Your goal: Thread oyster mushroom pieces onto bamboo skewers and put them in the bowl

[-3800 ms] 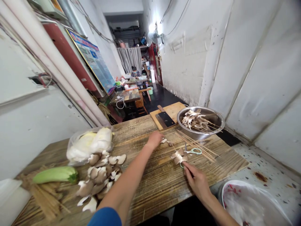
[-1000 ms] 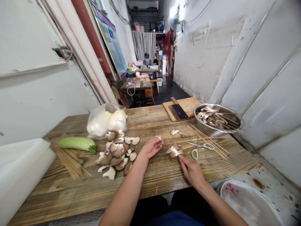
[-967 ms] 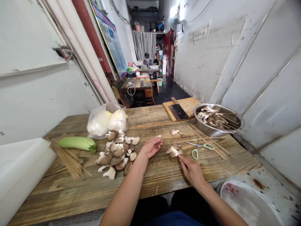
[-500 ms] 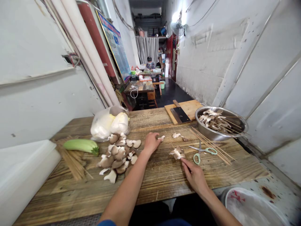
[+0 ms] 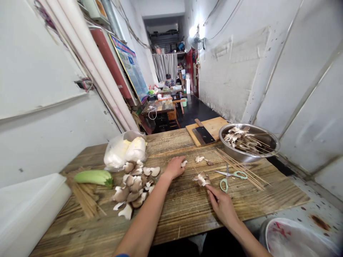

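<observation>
My left hand (image 5: 174, 167) is closed at the middle of the table, its fingertips on a small pale oyster mushroom piece (image 5: 183, 163). In my right hand (image 5: 221, 203), a skewer is pinched; oyster mushroom pieces (image 5: 202, 179) are threaded on it and its thin tip shows beyond them. The fingers hide the skewer's lower end. Left of my left forearm lies a heap of oyster mushrooms (image 5: 135, 184). Two loose mushroom scraps (image 5: 199, 159) rest beyond the skewer. Scissors with pale green handles (image 5: 224, 185) lie spread just right of the threaded mushrooms.
Bare wooden skewers (image 5: 241, 170) lie beside a steel bowl (image 5: 233, 153) of mushroom skewers. A cleaver (image 5: 205, 135) rests on a cutting board (image 5: 218, 125). Leftward are a bagged pale vegetable (image 5: 136, 149), a green squash (image 5: 92, 177), more skewers (image 5: 84, 198) and a white container (image 5: 34, 210). A lined bin (image 5: 292, 239) stands lower right.
My left hand has shifted slightly, and the small mushroom piece now sits lower against its fingers. My right hand keeps hold of the skewer. The view has tilted a little.
</observation>
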Demonstrator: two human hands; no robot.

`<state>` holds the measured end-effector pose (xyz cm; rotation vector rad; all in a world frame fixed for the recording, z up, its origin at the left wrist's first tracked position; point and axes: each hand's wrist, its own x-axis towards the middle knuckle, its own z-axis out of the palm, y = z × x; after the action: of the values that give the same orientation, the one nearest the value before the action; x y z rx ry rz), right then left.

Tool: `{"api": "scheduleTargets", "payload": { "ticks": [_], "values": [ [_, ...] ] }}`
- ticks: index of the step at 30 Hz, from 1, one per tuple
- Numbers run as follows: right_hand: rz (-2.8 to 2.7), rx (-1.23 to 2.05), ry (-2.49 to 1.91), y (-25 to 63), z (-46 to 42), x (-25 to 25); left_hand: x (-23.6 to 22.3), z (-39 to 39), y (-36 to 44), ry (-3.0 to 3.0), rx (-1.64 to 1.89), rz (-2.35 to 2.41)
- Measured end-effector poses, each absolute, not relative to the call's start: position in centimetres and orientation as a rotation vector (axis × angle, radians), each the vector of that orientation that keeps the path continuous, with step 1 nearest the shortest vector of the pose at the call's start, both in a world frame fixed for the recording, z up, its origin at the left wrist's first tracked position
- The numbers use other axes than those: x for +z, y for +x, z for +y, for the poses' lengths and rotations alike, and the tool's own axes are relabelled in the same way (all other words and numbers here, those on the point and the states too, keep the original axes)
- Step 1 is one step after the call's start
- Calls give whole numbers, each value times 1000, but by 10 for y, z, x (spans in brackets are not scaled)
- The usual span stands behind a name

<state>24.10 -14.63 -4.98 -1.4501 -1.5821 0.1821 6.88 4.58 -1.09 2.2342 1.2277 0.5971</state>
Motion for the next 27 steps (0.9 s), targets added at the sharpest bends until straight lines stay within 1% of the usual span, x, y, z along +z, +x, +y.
{"api": "scheduleTargets", "payload": {
  "ticks": [5, 11, 14, 17, 20, 23, 27],
  "values": [
    [-1574, 169, -1450, 240, -147, -46, -6, 45, 67, 2310, 559, 1215],
    [-1560, 180, -1446, 239, -146, -47, -11, 43, 67, 2408, 525, 1183],
    [-1554, 174, -1442, 239, -146, -48, -13, 45, 69, 2297, 603, 1212],
    [-1557, 171, -1441, 240, -146, -47, -13, 44, 72, 2035, 843, 1246],
    [-1575, 163, -1439, 239, -147, -45, -11, 37, 73, 1529, 1088, 1188],
    [-1620, 129, -1413, 237, -148, -41, -7, 21, 71, 974, 1070, 914],
    [-1659, 65, -1392, 233, -147, -37, -1, 0, 67, 678, 994, 708]
  ]
}}
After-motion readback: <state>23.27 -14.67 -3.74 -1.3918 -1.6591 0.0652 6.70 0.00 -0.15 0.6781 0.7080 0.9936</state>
